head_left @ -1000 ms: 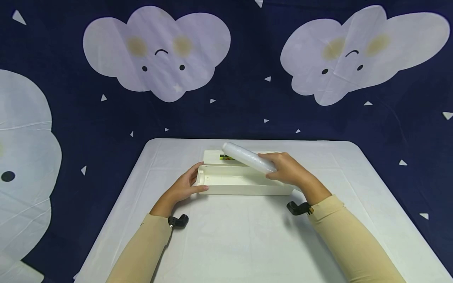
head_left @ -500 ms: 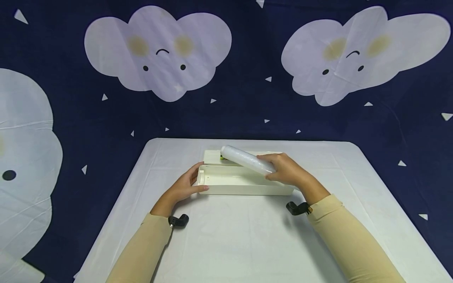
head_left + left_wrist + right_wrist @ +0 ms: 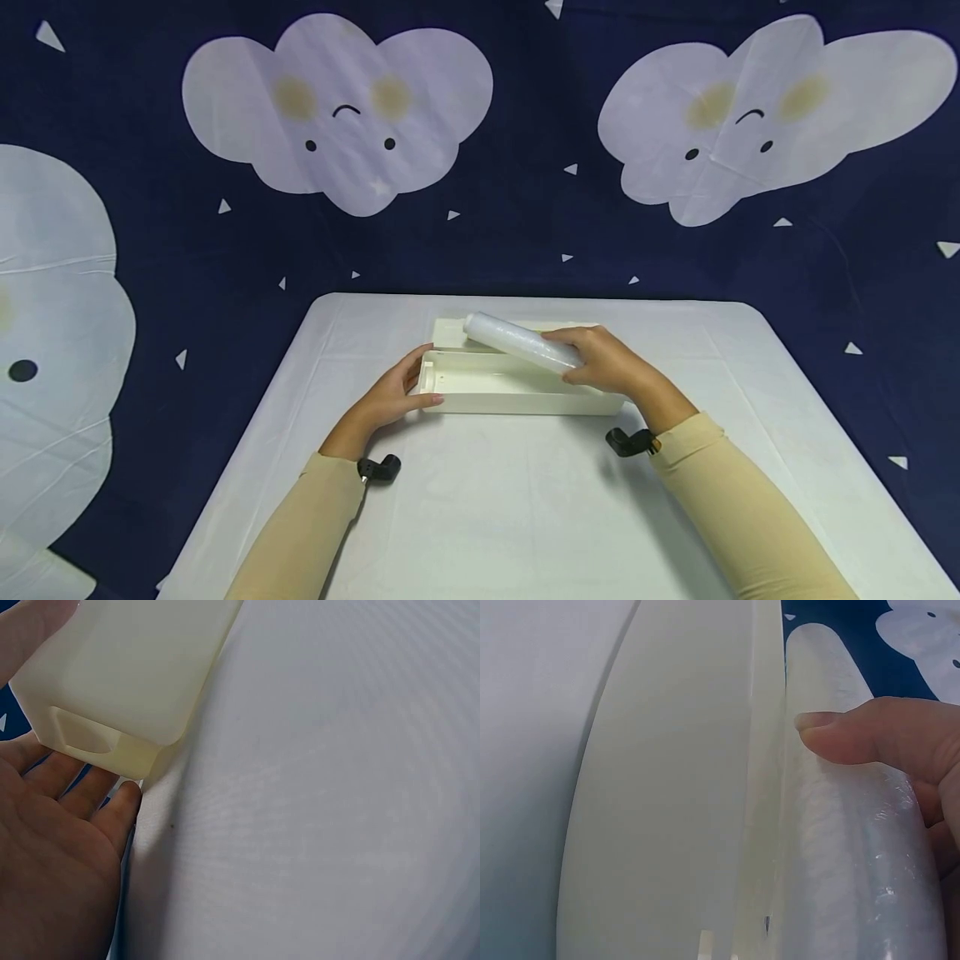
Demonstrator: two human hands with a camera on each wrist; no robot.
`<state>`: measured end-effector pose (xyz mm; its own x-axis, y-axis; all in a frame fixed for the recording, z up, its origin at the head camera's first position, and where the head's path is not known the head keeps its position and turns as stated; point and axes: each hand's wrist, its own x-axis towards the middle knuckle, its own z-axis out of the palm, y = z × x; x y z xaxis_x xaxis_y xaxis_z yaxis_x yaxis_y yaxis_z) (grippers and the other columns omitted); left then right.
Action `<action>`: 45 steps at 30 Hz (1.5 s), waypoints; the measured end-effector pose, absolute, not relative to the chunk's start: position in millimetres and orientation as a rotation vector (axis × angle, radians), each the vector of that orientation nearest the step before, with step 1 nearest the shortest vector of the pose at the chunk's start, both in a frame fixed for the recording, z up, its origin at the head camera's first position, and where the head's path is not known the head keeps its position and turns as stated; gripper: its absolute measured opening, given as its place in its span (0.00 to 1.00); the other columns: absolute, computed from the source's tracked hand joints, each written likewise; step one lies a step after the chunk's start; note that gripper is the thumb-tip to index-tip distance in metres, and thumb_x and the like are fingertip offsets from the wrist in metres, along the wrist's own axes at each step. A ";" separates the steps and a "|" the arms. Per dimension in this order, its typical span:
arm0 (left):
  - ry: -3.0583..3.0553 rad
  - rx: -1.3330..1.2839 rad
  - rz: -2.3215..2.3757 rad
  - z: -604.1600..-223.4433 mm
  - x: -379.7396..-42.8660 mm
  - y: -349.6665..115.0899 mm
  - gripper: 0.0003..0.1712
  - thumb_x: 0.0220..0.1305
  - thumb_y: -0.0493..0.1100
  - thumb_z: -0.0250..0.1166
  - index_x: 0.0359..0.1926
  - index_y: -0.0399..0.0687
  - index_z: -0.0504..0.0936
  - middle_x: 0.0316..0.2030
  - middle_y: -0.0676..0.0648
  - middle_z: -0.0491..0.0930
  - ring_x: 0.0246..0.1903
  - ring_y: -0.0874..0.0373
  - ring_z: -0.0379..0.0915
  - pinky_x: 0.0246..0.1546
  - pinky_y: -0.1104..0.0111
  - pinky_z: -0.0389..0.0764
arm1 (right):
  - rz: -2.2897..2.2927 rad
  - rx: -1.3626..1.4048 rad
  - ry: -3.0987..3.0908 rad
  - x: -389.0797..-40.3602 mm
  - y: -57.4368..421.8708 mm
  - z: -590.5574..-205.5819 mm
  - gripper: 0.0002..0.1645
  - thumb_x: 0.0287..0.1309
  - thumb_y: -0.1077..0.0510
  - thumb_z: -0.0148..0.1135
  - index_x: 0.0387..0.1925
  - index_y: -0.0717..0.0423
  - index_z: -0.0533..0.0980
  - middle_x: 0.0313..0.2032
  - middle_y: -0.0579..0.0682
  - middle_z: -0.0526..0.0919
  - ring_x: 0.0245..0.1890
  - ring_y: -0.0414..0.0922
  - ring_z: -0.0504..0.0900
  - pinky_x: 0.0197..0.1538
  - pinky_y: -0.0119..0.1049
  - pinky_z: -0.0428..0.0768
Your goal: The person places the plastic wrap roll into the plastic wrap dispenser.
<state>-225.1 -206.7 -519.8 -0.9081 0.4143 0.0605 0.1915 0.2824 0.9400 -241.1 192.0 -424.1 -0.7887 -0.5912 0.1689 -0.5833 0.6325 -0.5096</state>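
Roll of film now lower than before, tilted over open white box. Right hand grasps roll; left hand holds box end, fingers relaxed.

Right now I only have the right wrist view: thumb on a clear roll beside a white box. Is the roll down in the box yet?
Observer: No. In the head view the roll is tilted, its far end raised above the open box while the right hand grips the near end.
Operator: Left hand doing anything?
Observer: The left hand rests against the box's left end, fingers straight along the end wall.
Operator: Lid in the way?
Observer: It looks folded back flat behind the box on the white tablecloth.
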 end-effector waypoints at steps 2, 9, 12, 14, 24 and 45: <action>2.347 0.568 1.685 -519.9 -225.2 -206.7 0.59 0.61 0.37 0.80 0.84 0.45 0.51 0.80 0.37 0.55 0.78 0.43 0.51 0.76 0.57 0.55 | -0.877 -1.015 2.821 -240.8 192.0 -424.2 0.45 0.46 0.71 0.81 0.69 0.60 0.77 0.63 0.60 0.81 0.54 0.53 0.83 0.53 0.51 0.84; 2.339 0.569 1.689 -519.0 -224.2 -207.4 0.59 0.61 0.37 0.80 0.84 0.44 0.51 0.79 0.37 0.55 0.78 0.43 0.51 0.76 0.58 0.56 | -0.883 -0.990 2.808 -241.0 190.9 -423.5 0.45 0.46 0.71 0.81 0.69 0.60 0.77 0.64 0.59 0.81 0.54 0.53 0.82 0.54 0.51 0.83; 2.334 0.573 1.691 -519.0 -224.1 -207.4 0.60 0.61 0.38 0.80 0.84 0.44 0.51 0.79 0.36 0.55 0.78 0.42 0.50 0.76 0.58 0.56 | -0.879 -0.972 2.807 -241.6 190.8 -423.4 0.45 0.47 0.71 0.81 0.69 0.58 0.78 0.64 0.59 0.81 0.54 0.52 0.82 0.53 0.51 0.84; 2.332 0.571 1.693 -519.3 -224.1 -207.4 0.60 0.61 0.39 0.80 0.84 0.44 0.51 0.79 0.37 0.55 0.78 0.42 0.50 0.76 0.57 0.56 | -0.878 -0.964 2.805 -242.0 190.7 -423.5 0.45 0.47 0.70 0.81 0.69 0.57 0.78 0.64 0.58 0.80 0.53 0.52 0.82 0.53 0.50 0.84; 2.331 0.557 1.693 -518.7 -223.3 -207.6 0.60 0.60 0.40 0.81 0.84 0.47 0.52 0.79 0.37 0.56 0.78 0.43 0.51 0.76 0.57 0.56 | -0.908 -0.967 2.773 -244.3 190.5 -424.3 0.46 0.46 0.71 0.81 0.69 0.55 0.78 0.65 0.56 0.80 0.55 0.51 0.82 0.54 0.50 0.84; 2.342 0.586 1.695 -519.5 -223.8 -207.7 0.59 0.60 0.42 0.81 0.83 0.50 0.54 0.79 0.39 0.57 0.78 0.44 0.51 0.76 0.58 0.56 | -0.913 -1.098 2.757 -250.3 190.0 -423.7 0.47 0.38 0.73 0.83 0.65 0.50 0.82 0.60 0.48 0.84 0.54 0.50 0.83 0.55 0.50 0.83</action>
